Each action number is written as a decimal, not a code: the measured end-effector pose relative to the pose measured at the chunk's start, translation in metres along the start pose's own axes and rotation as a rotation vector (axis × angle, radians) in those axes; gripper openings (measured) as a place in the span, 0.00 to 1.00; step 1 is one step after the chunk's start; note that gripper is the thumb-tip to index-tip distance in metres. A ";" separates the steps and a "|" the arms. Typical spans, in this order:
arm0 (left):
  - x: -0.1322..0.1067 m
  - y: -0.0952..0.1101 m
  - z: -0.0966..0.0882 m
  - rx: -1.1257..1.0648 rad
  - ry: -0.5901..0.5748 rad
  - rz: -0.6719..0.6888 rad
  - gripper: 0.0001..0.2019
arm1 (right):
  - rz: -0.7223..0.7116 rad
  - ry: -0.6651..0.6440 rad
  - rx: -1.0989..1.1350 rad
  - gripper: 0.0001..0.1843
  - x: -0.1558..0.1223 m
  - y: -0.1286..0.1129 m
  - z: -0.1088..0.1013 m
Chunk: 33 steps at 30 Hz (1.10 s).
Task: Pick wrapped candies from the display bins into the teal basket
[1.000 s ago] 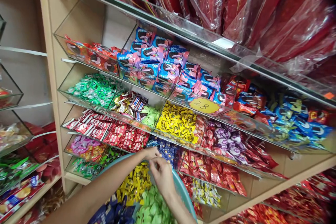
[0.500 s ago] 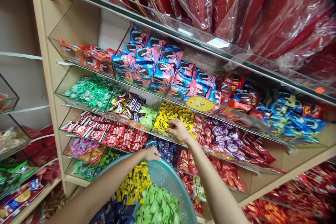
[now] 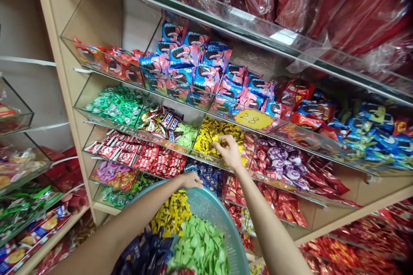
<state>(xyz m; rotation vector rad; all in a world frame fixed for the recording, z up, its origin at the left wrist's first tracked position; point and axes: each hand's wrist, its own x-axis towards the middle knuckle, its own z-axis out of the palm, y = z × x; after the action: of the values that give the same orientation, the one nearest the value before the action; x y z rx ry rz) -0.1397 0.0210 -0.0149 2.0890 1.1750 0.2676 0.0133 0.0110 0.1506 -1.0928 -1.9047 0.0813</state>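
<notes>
My left hand [image 3: 192, 180] grips the far rim of a green plastic basket [image 3: 237, 235], its fingers wrapped over the edge. Inside the basket lie yellow-wrapped candies [image 3: 174, 214], light green packets [image 3: 204, 240] and dark blue packets [image 3: 140, 251]. My right hand [image 3: 229, 151] is at the shelf bin of yellow-wrapped candies [image 3: 209, 131], with thumb and fingers curled in a pinch at their surface. Whatever sits between those fingertips is too small to make out.
Clear dividers part the shelf into bins. Left of the yellow candies are chocolate bars [image 3: 171, 118] and green candies [image 3: 118, 105]; purple candies [image 3: 280, 159] lie to the right. Above sit blue-pink cookie packs [image 3: 185, 56] and a yellow "28" tag [image 3: 250, 117]. A glass shelf edge [image 3: 206, 17] crosses overhead.
My right hand has lifted slightly over the yellow candies and its fingers have drawn in. The left hand stays on the basket rim. The whole view has shifted a little.
</notes>
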 end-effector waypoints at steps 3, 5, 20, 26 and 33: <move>0.000 0.001 0.000 -0.004 0.017 0.003 0.17 | 0.086 0.139 0.165 0.15 -0.021 -0.020 -0.011; 0.000 0.001 0.000 0.004 0.026 -0.004 0.16 | 0.151 0.127 0.264 0.15 -0.048 -0.032 -0.014; 0.000 0.000 0.002 0.034 0.031 0.013 0.17 | 0.109 -0.476 -0.157 0.06 -0.176 -0.024 0.076; 0.000 -0.001 0.003 0.046 0.043 -0.018 0.17 | 0.020 -0.481 -0.412 0.05 -0.178 -0.029 0.100; 0.001 -0.002 0.004 0.038 0.032 -0.013 0.16 | 0.068 -0.441 -0.402 0.05 -0.177 -0.034 0.111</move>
<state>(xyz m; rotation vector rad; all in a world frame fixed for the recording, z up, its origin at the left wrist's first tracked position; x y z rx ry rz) -0.1385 0.0210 -0.0192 2.1163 1.2211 0.2757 -0.0555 -0.0969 -0.0176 -1.5047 -2.3417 -0.0280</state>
